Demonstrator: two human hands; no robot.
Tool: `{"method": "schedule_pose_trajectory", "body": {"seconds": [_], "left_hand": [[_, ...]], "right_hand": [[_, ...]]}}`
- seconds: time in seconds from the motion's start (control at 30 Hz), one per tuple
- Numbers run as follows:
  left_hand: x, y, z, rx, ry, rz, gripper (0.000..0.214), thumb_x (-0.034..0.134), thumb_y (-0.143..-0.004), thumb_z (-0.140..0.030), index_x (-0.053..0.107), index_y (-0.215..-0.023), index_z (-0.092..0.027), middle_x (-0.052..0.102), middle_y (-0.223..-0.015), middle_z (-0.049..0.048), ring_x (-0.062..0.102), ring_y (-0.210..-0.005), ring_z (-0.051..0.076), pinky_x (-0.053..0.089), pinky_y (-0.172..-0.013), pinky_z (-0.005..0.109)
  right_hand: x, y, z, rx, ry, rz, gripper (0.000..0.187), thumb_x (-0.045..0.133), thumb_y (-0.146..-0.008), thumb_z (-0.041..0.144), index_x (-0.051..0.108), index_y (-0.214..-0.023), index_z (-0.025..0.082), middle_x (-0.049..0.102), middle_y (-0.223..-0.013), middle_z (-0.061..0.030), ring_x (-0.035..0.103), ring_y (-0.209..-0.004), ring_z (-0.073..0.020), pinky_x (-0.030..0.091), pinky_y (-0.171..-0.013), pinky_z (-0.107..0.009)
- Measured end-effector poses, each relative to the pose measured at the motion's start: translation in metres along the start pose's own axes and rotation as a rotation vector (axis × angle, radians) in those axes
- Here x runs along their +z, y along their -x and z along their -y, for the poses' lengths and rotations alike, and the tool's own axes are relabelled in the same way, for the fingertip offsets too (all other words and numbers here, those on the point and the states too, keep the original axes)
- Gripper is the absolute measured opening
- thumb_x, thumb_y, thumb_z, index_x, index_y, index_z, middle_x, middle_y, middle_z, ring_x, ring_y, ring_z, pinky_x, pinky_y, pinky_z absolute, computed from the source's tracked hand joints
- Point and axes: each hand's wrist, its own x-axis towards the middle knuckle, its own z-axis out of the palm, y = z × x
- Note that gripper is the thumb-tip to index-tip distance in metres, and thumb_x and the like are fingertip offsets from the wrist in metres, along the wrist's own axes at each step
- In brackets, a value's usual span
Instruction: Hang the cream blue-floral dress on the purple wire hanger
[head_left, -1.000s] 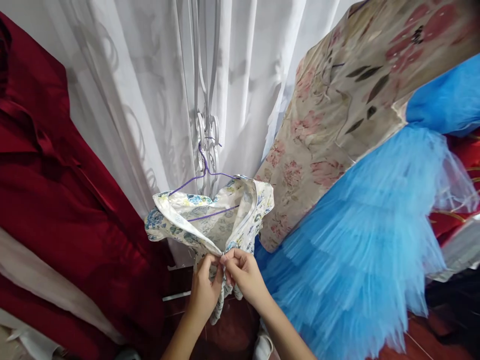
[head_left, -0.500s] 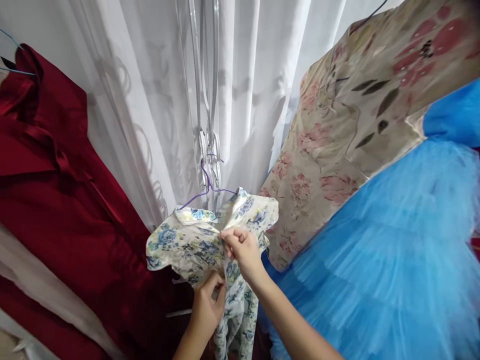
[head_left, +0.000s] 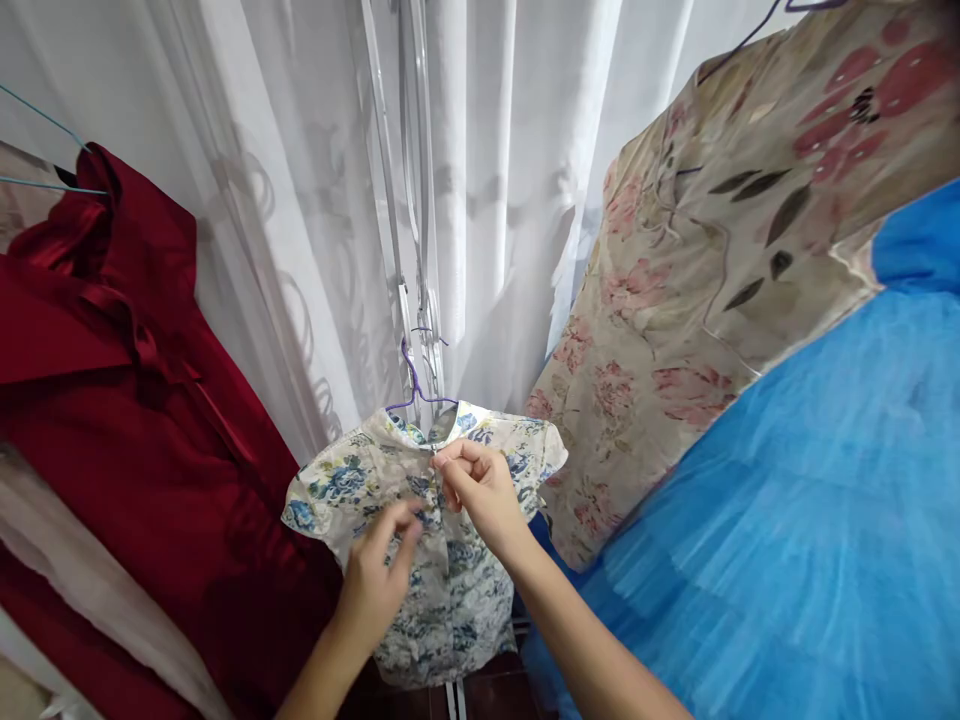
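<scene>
A white short-sleeved blouse point(head_left: 472, 580) with blue and yellow flowers hangs on a purple wire hanger point(head_left: 414, 385) in the middle of the head view. At the centre of its neckline my right hand point(head_left: 480, 490) is closed in a pinch on the top of the front opening. Its fingertips hide the fastening there, so its kind does not show. Lower and to the left, my left hand point(head_left: 379, 570) is in front of the blouse with thumb and fingers apart, holding nothing. Its fingertips are slightly blurred.
A dark red garment point(head_left: 150, 450) hangs at the left. On the right hang a beige dress with pink flowers point(head_left: 675, 300) and a blue layered tulle dress point(head_left: 720, 560). White curtains point(head_left: 510, 200) and a white metal stand point(head_left: 382, 150) are behind the blouse.
The blouse's front edges, parted at the collar before, now meet at the neckline. My left hand has let go of the lower front and moved up and left. My right hand still pinches.
</scene>
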Motion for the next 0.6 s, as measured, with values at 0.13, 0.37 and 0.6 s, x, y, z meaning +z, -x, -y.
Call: {"method": "schedule_pose_trajectory", "body": {"seconds": [0.13,0.37,0.6], "left_hand": [[-0.025,-0.067,-0.026,0.138,-0.064,-0.036,0.028,0.051,-0.096,-0.026,0.059,-0.123,-0.022,0.066,-0.093,0.0038,0.062,-0.087,0.017,0.048,-0.084,0.029],[-0.036,-0.103,-0.041,0.247,-0.164,-0.211,0.015,0.054,-0.094,-0.027,0.065,-0.088,-0.018,0.067,-0.085,0.0031,0.061,-0.087,0.018,0.045,-0.085,0.03],[-0.077,-0.088,0.061,-0.424,0.692,-0.859,0.012,0.064,-0.085,-0.026,0.058,-0.08,-0.016,0.056,-0.07,-0.0039,0.055,-0.066,0.01,0.048,-0.072,0.023]], "right_hand": [[0.0,0.005,0.001,-0.049,0.094,0.024,0.028,0.061,-0.085,0.044,0.055,-0.074,0.018,0.047,-0.045,0.0068,0.039,-0.039,-0.0078,0.03,-0.042,-0.02],[-0.007,-0.001,-0.038,-0.175,0.303,-0.176,0.028,0.059,-0.084,0.038,0.046,-0.067,0.021,0.038,-0.049,0.0077,0.034,-0.045,-0.0087,0.026,-0.046,-0.022],[-0.003,0.029,-0.05,-0.043,0.254,0.01,0.018,0.059,-0.081,0.022,0.049,-0.066,0.02,0.042,-0.051,0.0063,0.037,-0.047,-0.0093,0.026,-0.047,-0.022]]}}
